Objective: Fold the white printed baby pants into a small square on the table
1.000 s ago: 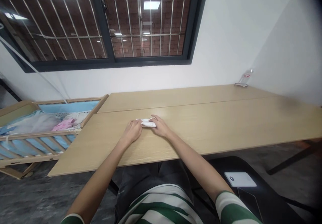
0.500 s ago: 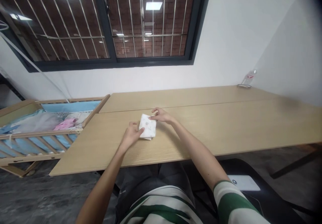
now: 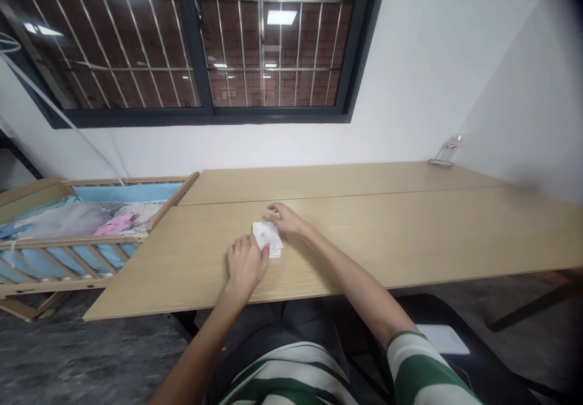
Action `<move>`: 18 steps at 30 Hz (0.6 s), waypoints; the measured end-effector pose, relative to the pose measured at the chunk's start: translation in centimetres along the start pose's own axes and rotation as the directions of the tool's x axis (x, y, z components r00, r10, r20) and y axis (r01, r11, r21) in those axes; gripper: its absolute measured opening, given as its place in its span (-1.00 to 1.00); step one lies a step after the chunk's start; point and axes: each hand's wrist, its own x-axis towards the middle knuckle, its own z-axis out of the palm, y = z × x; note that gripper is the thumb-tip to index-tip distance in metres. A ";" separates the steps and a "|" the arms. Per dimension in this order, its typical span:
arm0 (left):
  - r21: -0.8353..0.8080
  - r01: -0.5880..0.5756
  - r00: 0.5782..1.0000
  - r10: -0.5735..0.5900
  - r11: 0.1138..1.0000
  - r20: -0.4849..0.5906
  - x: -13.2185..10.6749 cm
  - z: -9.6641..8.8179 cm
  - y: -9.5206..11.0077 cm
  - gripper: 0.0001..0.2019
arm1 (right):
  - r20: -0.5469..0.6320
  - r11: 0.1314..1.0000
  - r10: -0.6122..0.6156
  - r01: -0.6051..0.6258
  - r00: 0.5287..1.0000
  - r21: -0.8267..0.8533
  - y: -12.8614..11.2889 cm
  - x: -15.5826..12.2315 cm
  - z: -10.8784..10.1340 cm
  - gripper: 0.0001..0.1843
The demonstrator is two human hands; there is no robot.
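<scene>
A small folded white cloth (image 3: 268, 237) with a faint print lies flat on the wooden table (image 3: 410, 229), near its front edge. My right hand (image 3: 283, 218) rests on the cloth's far right corner, fingers stretched out and pressing down. My left hand (image 3: 246, 264) is at the cloth's near left edge, its fingers curled and its fingertips pinching the cloth.
A wooden baby cot (image 3: 82, 223) with blue bedding and pink and white clothes stands at the table's left end. A small clear bottle (image 3: 445, 150) sits at the far right corner by the wall. A white device (image 3: 444, 338) lies on a dark chair at lower right.
The cloth was a thin strip between both hands, then opened wider and tilted up, and now lies flat. My left hand has drawn back toward me; my right hand has lowered onto the cloth.
</scene>
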 end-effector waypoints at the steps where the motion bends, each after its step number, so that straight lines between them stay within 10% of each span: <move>1: 0.006 -0.046 0.999 0.046 0.999 -0.026 -0.9 0.3 0.6 -0.45 | 0.033 0.995 -0.090 0.091 0.995 -0.039 -1.0 -0.4 -0.2 -0.44; 5: -0.006 -0.137 0.988 0.137 0.991 -0.070 -3.8 3.0 2.4 -0.34 | 0.287 0.929 -0.341 0.367 0.895 -0.041 -4.9 -3.0 0.2 -0.36; 10: -0.030 -0.125 0.992 0.124 0.992 -0.031 -4.9 4.9 2.3 -0.35 | 0.487 0.901 -0.405 0.428 0.774 0.070 -6.1 -6.0 1.7 -0.41; 18: -0.045 -0.109 0.994 0.110 0.993 0.011 -4.6 3.8 2.3 -0.26 | 0.511 0.957 -0.220 0.286 0.831 -0.052 -1.6 -4.1 0.8 -0.35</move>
